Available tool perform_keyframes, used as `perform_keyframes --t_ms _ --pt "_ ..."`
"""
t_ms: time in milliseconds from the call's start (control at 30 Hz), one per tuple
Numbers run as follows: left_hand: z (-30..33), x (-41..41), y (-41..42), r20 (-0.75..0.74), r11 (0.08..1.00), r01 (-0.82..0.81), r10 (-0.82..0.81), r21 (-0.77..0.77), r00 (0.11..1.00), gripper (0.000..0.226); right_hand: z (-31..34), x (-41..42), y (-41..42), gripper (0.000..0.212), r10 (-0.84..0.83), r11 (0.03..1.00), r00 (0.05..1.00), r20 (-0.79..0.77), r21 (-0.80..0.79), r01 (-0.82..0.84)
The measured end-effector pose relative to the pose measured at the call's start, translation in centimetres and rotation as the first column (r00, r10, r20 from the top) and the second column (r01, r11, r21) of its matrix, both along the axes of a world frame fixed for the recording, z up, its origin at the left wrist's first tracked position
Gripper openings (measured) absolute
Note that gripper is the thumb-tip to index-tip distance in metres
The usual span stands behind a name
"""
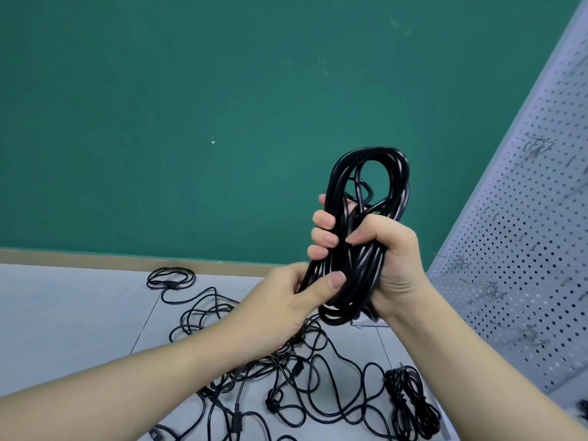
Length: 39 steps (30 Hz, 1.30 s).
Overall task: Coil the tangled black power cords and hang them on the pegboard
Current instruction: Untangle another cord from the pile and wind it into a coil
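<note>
A thick black power cord, wound into a coil (369, 186), is held up in front of the green wall. My right hand (391, 256) grips the coil's middle, fingers wrapped round the strands. My left hand (286, 300) holds the coil's lower part, its thumb pressed on the strands. Below on the floor lies a tangle of thin black cords (254, 377). The white pegboard (525, 249) leans at the right with several metal hooks (461, 262) on it.
A small coiled cord (171, 278) lies near the wall base. A bundled black cord (410, 399) lies on the floor by the pegboard's foot. Grey floor tiles (63, 313) spread to the left. Another dark object (584, 409) shows at the right edge.
</note>
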<state>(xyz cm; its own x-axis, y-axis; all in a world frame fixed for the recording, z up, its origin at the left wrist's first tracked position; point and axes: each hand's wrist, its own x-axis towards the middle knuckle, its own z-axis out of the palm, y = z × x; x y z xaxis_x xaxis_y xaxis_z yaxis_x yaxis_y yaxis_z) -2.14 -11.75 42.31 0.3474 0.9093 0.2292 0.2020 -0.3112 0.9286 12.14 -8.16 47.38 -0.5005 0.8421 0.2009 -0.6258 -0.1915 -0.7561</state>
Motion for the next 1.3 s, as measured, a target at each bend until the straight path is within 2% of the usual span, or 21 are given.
perform_keyframes --t_ms 67,133,167,267,367,433,467,533,633,767,900,967,1133,1233,1300 --pt "-0.9 -0.8 0.2 -0.021 0.984 0.113 -0.117 -0.14 0.993 0.058 0.3 0.7 0.1 0.072 0.036 0.999 0.999 -0.017 0.025 -0.035" --pt "-2.0 -2.4 0.6 -0.217 0.93 0.213 -0.284 -0.301 0.934 0.076 0.6 1.6 0.3 0.072 0.038 0.999 0.999 -0.031 0.034 -0.037" --pt "-2.7 -3.4 1.0 -0.349 0.92 0.218 -0.332 -0.326 0.876 0.08 0.7 2.1 0.5 0.072 0.029 0.999 0.999 -0.035 0.033 -0.027" --pt "-3.5 -6.2 2.2 -0.594 0.959 0.143 -0.265 -0.246 0.76 0.08 0.9 3.7 1.1 0.07 -0.025 0.999 0.999 -0.038 0.023 0.026" --pt "-2.8 -8.9 3.8 -0.706 0.983 0.074 -0.174 -0.171 0.687 0.071 1.2 5.6 1.7 0.068 -0.107 0.994 0.994 -0.037 0.027 0.108" --pt "-1.2 -10.3 4.7 -0.773 1.0 0.008 -0.023 -0.023 0.633 0.08 1.4 6.7 2.2 0.071 -0.156 0.987 0.987 -0.031 0.023 0.157" --pt "0.1 -10.8 4.8 -0.77 0.998 -0.016 0.063 0.069 0.635 0.082 1.4 7.1 2.5 0.073 -0.176 0.984 0.984 -0.021 0.02 0.177" --pt "2.8 -10.8 4.4 -0.699 0.98 -0.047 0.172 0.194 0.694 0.063 1.2 7.6 2.9 0.076 -0.193 0.981 0.981 0.009 0.017 0.193" --pt "4.9 -9.3 2.7 -0.603 0.977 0.032 0.103 0.209 0.791 0.041 0.5 7.2 3.2 0.082 -0.172 0.985 0.982 0.08 0.012 0.171" --pt "5.1 -7.0 1.8 -0.606 0.944 0.159 0.052 0.289 0.794 0.041 -0.9 4.9 3.0 0.086 -0.065 0.998 0.973 0.221 -0.007 0.068" --pt "6.3 -5.8 1.3 -0.534 0.966 0.217 -0.11 0.142 0.839 0.033 -1.9 2.7 2.3 0.09 0.061 0.998 0.952 0.3 -0.051 -0.048" --pt "6.7 -5.7 1.2 -0.459 0.967 0.22 -0.138 0.13 0.878 0.031 -2.1 2.3 2.2 0.089 0.09 0.995 0.945 0.315 -0.067 -0.072" --pt "5.8 -5.2 1.7 -0.222 0.978 0.008 0.039 0.21 0.974 0.025 -2.6 2.0 2.3 0.066 0.208 0.978 0.922 0.326 -0.079 -0.192" --pt "4.5 -5.3 2.6 -0.182 0.944 -0.128 0.189 0.303 0.965 0.025 -3.2 1.6 2.0 0.066 0.266 0.964 0.889 0.372 -0.119 -0.238" --pt "4.1 -5.0 2.7 -0.189 0.922 -0.159 0.237 0.352 0.953 0.026 -3.5 1.3 1.6 0.06 0.309 0.951 0.871 0.382 -0.141 -0.275"
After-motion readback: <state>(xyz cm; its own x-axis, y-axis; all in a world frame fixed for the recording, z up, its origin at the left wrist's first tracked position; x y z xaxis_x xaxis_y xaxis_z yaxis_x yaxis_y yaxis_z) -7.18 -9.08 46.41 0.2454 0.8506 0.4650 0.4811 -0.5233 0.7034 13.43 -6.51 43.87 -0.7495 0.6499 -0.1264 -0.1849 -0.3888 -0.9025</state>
